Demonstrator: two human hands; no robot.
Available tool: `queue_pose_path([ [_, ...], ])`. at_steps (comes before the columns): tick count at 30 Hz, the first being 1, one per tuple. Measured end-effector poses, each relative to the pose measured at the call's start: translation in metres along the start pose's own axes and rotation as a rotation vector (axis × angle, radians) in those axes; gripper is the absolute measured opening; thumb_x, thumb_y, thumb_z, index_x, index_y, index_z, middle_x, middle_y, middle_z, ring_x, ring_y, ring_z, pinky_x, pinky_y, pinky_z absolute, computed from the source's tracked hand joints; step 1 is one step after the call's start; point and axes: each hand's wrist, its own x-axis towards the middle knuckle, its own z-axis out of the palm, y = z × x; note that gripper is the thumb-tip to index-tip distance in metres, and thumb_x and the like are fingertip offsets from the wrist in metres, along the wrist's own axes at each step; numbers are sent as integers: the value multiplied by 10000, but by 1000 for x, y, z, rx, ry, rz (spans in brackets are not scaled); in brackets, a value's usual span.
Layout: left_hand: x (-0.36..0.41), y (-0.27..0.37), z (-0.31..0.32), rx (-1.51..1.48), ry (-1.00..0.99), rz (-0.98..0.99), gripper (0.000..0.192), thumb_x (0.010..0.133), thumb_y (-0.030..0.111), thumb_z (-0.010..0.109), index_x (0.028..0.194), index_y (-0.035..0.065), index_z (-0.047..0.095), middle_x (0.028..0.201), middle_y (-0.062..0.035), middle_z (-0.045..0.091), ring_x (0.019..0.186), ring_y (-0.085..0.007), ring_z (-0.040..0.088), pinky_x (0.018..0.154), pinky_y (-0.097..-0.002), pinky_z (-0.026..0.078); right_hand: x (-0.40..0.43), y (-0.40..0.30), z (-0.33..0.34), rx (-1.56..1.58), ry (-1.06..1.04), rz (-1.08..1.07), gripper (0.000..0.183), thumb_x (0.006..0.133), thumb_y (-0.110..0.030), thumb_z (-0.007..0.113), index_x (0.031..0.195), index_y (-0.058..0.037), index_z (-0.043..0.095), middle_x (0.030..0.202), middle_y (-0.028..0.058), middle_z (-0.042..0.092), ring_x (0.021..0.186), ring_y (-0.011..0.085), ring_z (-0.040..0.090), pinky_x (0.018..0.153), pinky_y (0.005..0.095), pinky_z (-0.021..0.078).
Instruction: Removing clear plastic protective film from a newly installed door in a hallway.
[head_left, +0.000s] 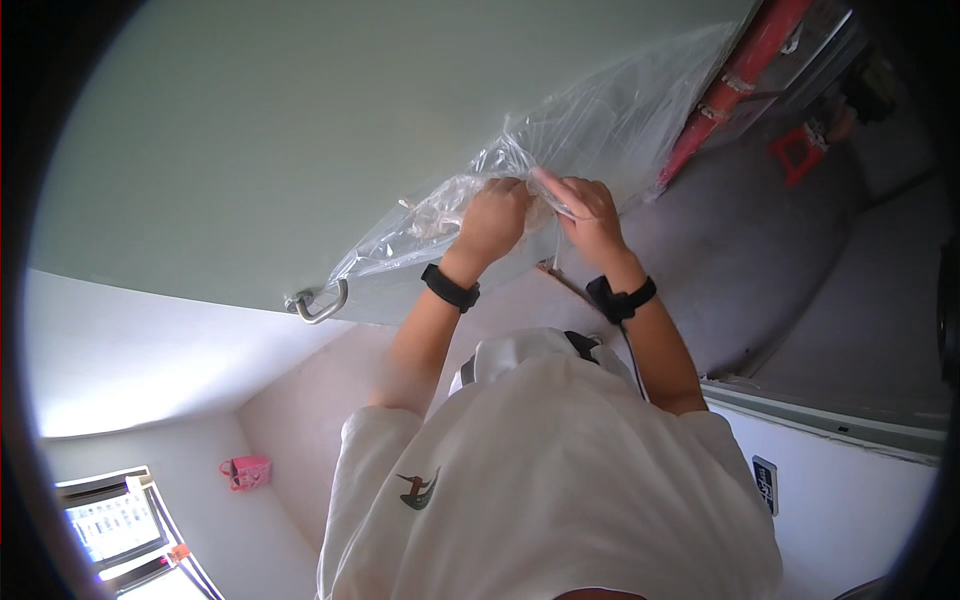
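Observation:
Crumpled clear plastic film (622, 112) hangs over part of a pale grey-green door panel (247, 150). My left hand (495, 214) is closed in a fist on a bunched part of the film. Close beside it, my right hand (592, 214) pinches the film, and a strip of it crosses the fingers. Some brownish tape or wrapping shows in the bunched film left of my left hand. The film's lower-left corner reaches a metal lever handle (322, 304) on the panel. Both fingertips are partly hidden by film.
A red pole (705, 112) runs along the panel's right edge. Beyond it stand a red plastic stool (795, 154) and a grey floor (720, 247). A pink bag (250, 472) hangs by a window (120, 525). A dark sign with writing (765, 484) is on the right wall.

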Motion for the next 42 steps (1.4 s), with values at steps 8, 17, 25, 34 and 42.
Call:
queue_pose_path([
  [8, 0, 14, -31, -49, 301, -2, 360, 558, 47, 636, 909, 54, 558, 964, -116, 550, 910, -307, 509, 766, -390, 421, 30, 4, 7, 82, 64, -332, 317, 613, -22, 636, 908, -131, 596, 822, 28, 593, 695, 187, 555, 628, 301, 405],
  [17, 46, -13, -20, 595, 1004, -201, 324, 580, 75, 627, 890, 142, 564, 918, -63, 511, 849, -251, 461, 773, -377, 320, 79, 18, -67, 298, 192, -369, 272, 690, -4, 579, 958, -23, 537, 914, 83, 613, 791, 200, 580, 818, 340, 372],
  [25, 40, -7, 33, 759, 869, -237, 640, 716, 345, 553, 1216, -7, 365, 1297, -219, 238, 1205, -373, 220, 969, -472, 166, 131, 27, -209, 425, 309, -719, 160, 823, -247, 387, 936, -179, 478, 762, 21, 555, 731, 193, 532, 863, 455, 311],
  [34, 49, 30, 17, 769, 1185, -569, 147, 719, 91, 628, 863, 72, 653, 938, -92, 442, 869, -239, 444, 764, -385, 361, 125, 50, -282, 300, 202, -886, 391, 872, -291, 216, 1229, -434, 285, 1011, -41, 523, 939, 242, 486, 953, 539, 196],
  [42, 72, 27, 30, -451, 1499, -583, 277, 833, 231, 484, 997, 10, 517, 949, -102, 504, 866, -204, 496, 791, -329, 383, 148, 50, -282, 463, 672, -631, 341, 831, -239, 324, 1172, -260, 339, 928, 18, 528, 807, 226, 481, 937, 529, 219],
])
